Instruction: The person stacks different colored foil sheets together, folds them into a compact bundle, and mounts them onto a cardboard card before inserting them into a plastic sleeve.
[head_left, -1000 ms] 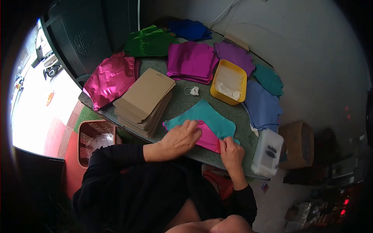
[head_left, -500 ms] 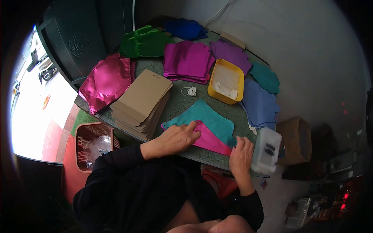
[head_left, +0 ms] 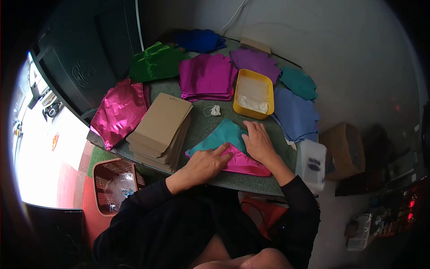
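Note:
In front of me lies a folded piece of cloth, its teal face showing at the top and its shiny pink face turned over along the near edge. My left hand rests on the left part of the pink fold, fingers stretched out and pressing down. Over the cloth's right side lies my right hand, its fingers extended flat and hiding the teal corner beneath. A small bundle of white cord sits just beyond the cloth.
A stack of brown cards stands left. Around the table are pink, green, magenta and blue cloth piles. A yellow tub and a clear plastic box are right; a basket is below left.
My right hand has moved from the cloth's lower right corner up and left onto its teal part. More pink now shows at the right. My left hand stays on the fold.

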### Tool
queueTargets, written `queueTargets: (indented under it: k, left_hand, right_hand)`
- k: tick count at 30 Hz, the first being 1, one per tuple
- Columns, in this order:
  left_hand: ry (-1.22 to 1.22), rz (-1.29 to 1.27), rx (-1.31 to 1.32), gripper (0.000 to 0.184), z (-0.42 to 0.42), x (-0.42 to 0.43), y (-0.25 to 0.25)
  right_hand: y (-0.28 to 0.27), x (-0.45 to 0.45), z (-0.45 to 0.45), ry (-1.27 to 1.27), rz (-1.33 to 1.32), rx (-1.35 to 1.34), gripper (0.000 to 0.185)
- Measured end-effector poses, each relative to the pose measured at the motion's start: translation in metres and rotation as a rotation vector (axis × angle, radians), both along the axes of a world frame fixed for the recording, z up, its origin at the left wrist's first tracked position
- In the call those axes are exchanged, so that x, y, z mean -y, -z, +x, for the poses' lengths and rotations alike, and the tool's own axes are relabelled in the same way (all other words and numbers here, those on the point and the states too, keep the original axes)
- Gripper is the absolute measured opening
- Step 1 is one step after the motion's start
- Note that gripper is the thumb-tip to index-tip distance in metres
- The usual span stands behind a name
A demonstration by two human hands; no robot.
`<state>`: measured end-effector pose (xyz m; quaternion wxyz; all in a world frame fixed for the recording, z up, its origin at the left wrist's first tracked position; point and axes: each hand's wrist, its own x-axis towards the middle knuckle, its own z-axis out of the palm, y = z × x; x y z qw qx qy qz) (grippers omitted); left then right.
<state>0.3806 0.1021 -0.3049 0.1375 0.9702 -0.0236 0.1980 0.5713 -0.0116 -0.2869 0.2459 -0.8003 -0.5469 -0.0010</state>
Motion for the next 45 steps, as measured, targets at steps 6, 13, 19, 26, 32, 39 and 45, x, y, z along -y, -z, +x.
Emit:
queueTargets:
  k: [6, 13, 19, 26, 32, 39, 45]
  left_hand:
    - [-0.004, -0.011, -0.023, 0.028, -0.001, 0.001, -0.004]
    - [0.004, -0.020, -0.005, 0.029, -0.001, 0.000, -0.003]
    - [-0.012, -0.020, 0.012, 0.027, -0.001, 0.001, -0.001]
    - [-0.033, -0.047, 0.025, 0.022, -0.002, 0.003, -0.005]
    - [-0.005, -0.010, -0.018, 0.012, -0.002, 0.002, -0.001]
    - [-0.020, -0.044, -0.032, 0.010, -0.004, 0.004, -0.006]
    - [0.023, -0.127, 0.009, 0.007, -0.014, -0.006, -0.021]
  right_hand:
    - [-0.009, -0.027, 0.008, 0.112, -0.277, -0.099, 0.042]
    - [-0.023, -0.038, 0.009, 0.090, -0.391, -0.077, 0.028]
    - [-0.030, -0.030, 0.007, -0.060, -0.231, -0.312, 0.018]
    - [-0.023, 0.002, -0.039, 0.055, -0.098, -0.019, 0.027]
    - [-0.001, 0.021, -0.072, -0.117, 0.077, 0.518, 0.028]
    - [0.014, 0.022, -0.076, -0.074, 0.076, 0.602, 0.029]
    - [0.017, 0.022, -0.074, -0.111, 0.066, 0.669, 0.030]
